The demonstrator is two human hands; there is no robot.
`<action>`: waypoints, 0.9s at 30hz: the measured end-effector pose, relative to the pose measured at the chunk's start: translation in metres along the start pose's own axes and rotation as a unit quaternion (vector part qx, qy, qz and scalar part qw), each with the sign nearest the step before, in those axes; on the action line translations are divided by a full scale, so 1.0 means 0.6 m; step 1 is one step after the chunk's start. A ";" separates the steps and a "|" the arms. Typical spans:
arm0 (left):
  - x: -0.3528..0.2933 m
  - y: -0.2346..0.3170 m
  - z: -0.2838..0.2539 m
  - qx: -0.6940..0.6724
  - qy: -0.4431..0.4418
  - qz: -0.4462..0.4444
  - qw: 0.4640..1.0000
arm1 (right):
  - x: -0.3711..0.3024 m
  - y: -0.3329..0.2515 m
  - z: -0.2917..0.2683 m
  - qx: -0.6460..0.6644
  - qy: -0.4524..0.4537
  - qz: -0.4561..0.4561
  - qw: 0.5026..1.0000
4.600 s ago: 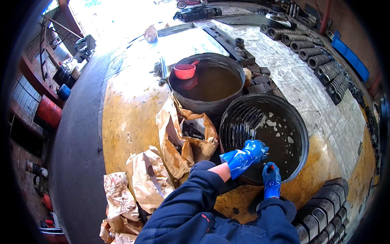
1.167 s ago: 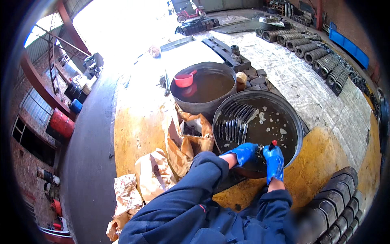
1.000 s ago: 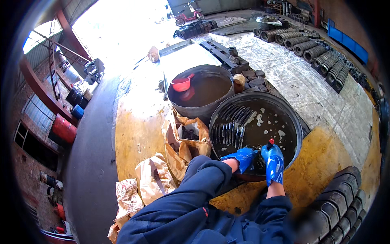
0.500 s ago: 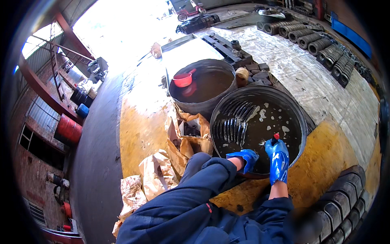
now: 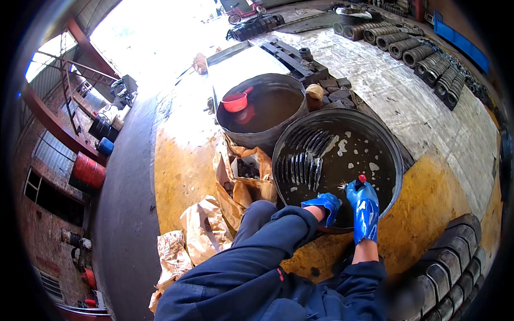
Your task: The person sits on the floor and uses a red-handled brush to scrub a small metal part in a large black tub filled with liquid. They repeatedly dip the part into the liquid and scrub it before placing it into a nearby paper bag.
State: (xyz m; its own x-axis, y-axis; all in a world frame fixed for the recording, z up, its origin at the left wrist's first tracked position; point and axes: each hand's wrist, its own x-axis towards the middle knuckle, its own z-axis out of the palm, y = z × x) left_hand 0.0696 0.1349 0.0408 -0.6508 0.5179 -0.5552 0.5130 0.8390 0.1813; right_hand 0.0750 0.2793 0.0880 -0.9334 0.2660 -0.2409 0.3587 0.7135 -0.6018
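In blue rubber gloves, both my hands are over a round metal tub [image 5: 395, 152] of murky brown liquid. My right hand [image 5: 362, 196] is closed around a brush [image 5: 362, 178] with a red handle end; pale bristles stick out on its left side. My left hand [image 5: 328, 204] is curled at the tub's near rim, a short way left of the right one. Its fingers are bent, and what they hold, if anything, is hidden. Black, ribbed, curved parts [image 5: 301, 170] lie wet in two rows on the tub's left side. Patches of whitish foam [image 5: 342, 147] float nearby.
Behind to the left stands a second tub [image 5: 251, 140] of brown liquid with a red dipper [image 5: 234, 102] in it. Open paper sacks [image 5: 206, 227] crowd my left leg. Stacked black ribbed blocks [image 5: 452, 257] sit at right. Rows of ringed parts [image 5: 402, 47] lie farther off.
The whole view has shifted slightly, moving the scene a little left and up. Both hands stay over the tub, with the brush still in the right one.
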 end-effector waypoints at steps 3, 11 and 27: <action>-0.017 0.014 -0.021 -0.008 -0.018 -0.005 1.000 | -0.003 -0.005 -0.003 0.003 -0.003 0.002 1.000; -0.020 -0.015 0.017 0.066 -0.015 0.101 0.993 | 0.001 -0.013 0.007 -0.011 -0.005 0.000 1.000; -0.042 -0.067 0.032 -0.045 0.024 0.117 0.992 | 0.005 -0.015 -0.005 -0.003 -0.052 0.017 0.999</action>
State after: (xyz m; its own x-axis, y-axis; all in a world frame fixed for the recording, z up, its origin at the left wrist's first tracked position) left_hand 0.0766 0.0850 0.0320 -0.5476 0.7052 -0.4504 0.6022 0.7059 0.3730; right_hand 0.0689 0.2755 0.0952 -0.9146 0.2213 -0.3384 0.3891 0.7089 -0.5882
